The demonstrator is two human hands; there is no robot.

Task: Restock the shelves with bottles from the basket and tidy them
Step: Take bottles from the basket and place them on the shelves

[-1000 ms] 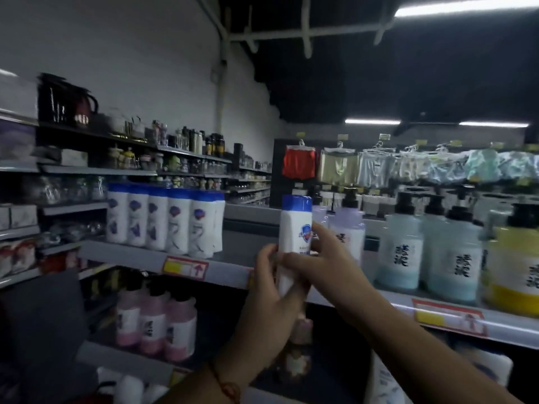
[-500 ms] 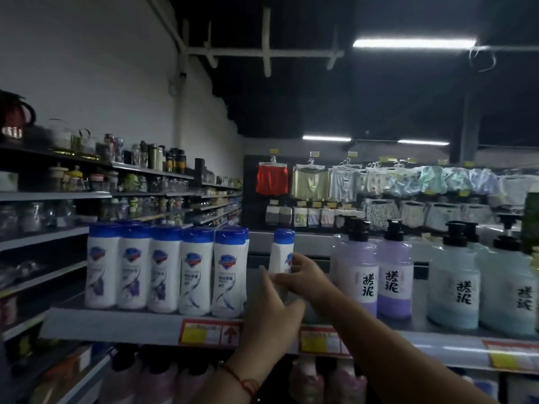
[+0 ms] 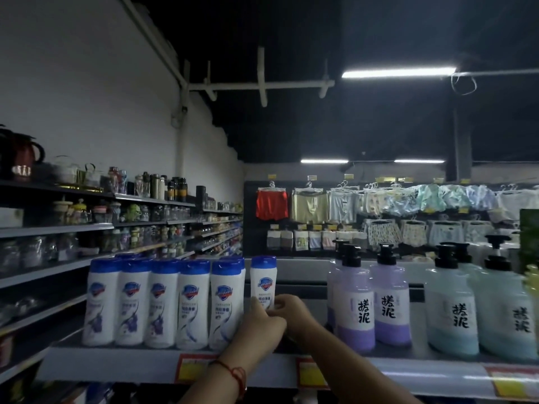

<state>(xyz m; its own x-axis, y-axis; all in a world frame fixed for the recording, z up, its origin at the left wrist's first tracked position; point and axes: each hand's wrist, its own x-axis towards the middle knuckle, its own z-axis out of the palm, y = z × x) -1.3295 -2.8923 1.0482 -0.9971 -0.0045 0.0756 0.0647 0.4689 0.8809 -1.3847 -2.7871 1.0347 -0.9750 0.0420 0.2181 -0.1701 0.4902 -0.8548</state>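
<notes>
lower centre of frame: left hand and right hand fingers both gripping white bottle standing upright on shelf, beside bottle row.

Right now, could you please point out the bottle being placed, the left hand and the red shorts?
bottle being placed (image 3: 263, 282), head view, on its label logo.
left hand (image 3: 259, 325), head view, back of hand.
red shorts (image 3: 271, 205), head view, middle of fabric.

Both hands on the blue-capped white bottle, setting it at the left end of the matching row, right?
Not the left end: the head view shows both hands holding the bottle at the right end of the row, before the purple pump bottles.
</notes>
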